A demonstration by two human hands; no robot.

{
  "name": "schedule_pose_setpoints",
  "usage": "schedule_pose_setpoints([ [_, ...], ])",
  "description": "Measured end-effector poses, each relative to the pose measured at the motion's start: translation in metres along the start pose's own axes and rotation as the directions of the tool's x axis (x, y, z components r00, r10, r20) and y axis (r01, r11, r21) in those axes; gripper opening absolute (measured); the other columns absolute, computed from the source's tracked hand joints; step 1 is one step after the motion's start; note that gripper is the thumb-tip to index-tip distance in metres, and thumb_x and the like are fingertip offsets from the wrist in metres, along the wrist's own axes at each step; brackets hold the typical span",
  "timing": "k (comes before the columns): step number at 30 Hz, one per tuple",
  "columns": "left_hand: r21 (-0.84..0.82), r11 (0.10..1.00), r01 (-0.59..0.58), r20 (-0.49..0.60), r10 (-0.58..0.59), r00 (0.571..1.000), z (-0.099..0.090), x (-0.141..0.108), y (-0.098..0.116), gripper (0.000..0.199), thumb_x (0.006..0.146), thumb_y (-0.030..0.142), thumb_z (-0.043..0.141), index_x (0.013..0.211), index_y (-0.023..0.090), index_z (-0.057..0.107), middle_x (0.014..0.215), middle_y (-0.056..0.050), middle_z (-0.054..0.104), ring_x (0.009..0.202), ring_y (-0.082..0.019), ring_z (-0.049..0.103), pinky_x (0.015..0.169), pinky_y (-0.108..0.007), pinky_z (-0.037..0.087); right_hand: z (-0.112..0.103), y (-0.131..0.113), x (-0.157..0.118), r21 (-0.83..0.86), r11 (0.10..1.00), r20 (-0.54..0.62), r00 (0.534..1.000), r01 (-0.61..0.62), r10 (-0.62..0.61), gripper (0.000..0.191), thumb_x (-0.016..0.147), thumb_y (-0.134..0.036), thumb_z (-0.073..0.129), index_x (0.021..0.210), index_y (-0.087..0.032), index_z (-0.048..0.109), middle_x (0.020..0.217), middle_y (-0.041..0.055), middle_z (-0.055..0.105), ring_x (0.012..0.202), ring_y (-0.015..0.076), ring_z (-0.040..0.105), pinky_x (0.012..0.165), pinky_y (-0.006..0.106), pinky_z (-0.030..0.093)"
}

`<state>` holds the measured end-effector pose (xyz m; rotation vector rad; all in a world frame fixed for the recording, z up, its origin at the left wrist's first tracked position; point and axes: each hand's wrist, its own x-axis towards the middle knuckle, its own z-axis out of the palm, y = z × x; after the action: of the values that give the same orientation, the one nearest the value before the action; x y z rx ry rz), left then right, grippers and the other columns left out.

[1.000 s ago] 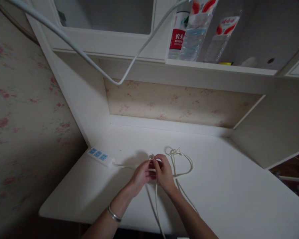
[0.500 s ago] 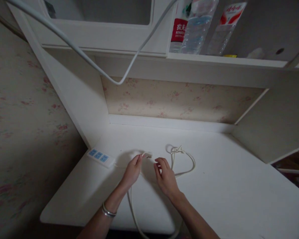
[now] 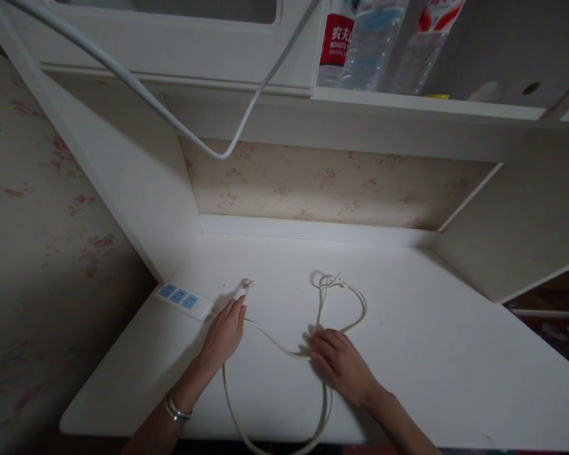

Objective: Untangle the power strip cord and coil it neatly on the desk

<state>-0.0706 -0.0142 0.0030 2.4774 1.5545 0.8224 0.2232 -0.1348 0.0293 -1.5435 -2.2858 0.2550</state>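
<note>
My left hand (image 3: 225,332) is closed on the white plug (image 3: 245,285) of a power cord (image 3: 275,341), its prong end pointing away from me just above the white desk. My right hand (image 3: 344,365) is bent over the cord to the right, fingers curled around strands of it; the fingertips are partly hidden. Behind that hand, a loose, tangled loop of the same cord lies on the desk. Another stretch sags over the desk's front edge between my arms. To the left of my left hand lies a white power strip (image 3: 184,302) with blue sockets.
The white desk (image 3: 422,354) has side panels and a floral wall behind. Above it, a shelf (image 3: 431,105) holds several plastic bottles (image 3: 372,50). A thick grey-white cable (image 3: 222,155) hangs in front of the cabinet, close to my view.
My left hand has moved left and down with the plug. My right hand has moved right and down onto the cord, and the view has shifted slightly.
</note>
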Motion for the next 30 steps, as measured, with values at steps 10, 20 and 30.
schedule_pose_setpoints([
  [10, 0.054, 0.991, -0.119, 0.117, 0.112, 0.987, -0.007, -0.015, -0.006, 0.042, 0.089, 0.045, 0.052, 0.126, 0.026, 0.053, 0.115, -0.008, 0.06, 0.097, -0.023, 0.06, 0.086, -0.039, 0.043, -0.016, 0.043, -0.002, -0.096, 0.995, 0.105, 0.993, -0.035, 0.045, 0.042, 0.078, -0.016, 0.057, 0.118, -0.026, 0.061, 0.119, 0.0078, 0.058, 0.106, 0.0238, 0.055, 0.093, 0.038, 0.044],
  [20, 0.1, 0.994, 0.048, -0.014, -0.047, 0.999, -0.009, -0.013, 0.0, 0.035, 0.097, 0.04, 0.036, 0.079, 0.02, 0.058, 0.079, -0.005, 0.062, 0.072, -0.019, 0.06, 0.068, -0.03, 0.041, -0.004, 0.11, -0.031, -0.026, 0.848, -0.287, 0.817, -0.529, 0.501, 0.046, 0.078, -0.015, 0.042, 0.124, -0.021, 0.05, 0.125, 0.0107, 0.046, 0.071, 0.0136, 0.059, 0.069, 0.03, 0.051],
  [30, 0.153, 0.946, 0.287, -0.085, -0.276, 0.957, -0.003, -0.008, 0.006, 0.032, 0.097, 0.038, 0.034, 0.083, 0.019, 0.055, 0.073, -0.006, 0.068, 0.067, -0.021, 0.064, 0.055, -0.028, 0.034, -0.031, 0.178, -0.071, -0.222, 0.626, -0.4, 0.655, -0.747, 0.641, 0.032, 0.078, -0.024, 0.048, 0.103, -0.018, 0.067, 0.123, 0.0169, 0.052, 0.095, 0.0293, 0.059, 0.076, 0.04, 0.049],
])
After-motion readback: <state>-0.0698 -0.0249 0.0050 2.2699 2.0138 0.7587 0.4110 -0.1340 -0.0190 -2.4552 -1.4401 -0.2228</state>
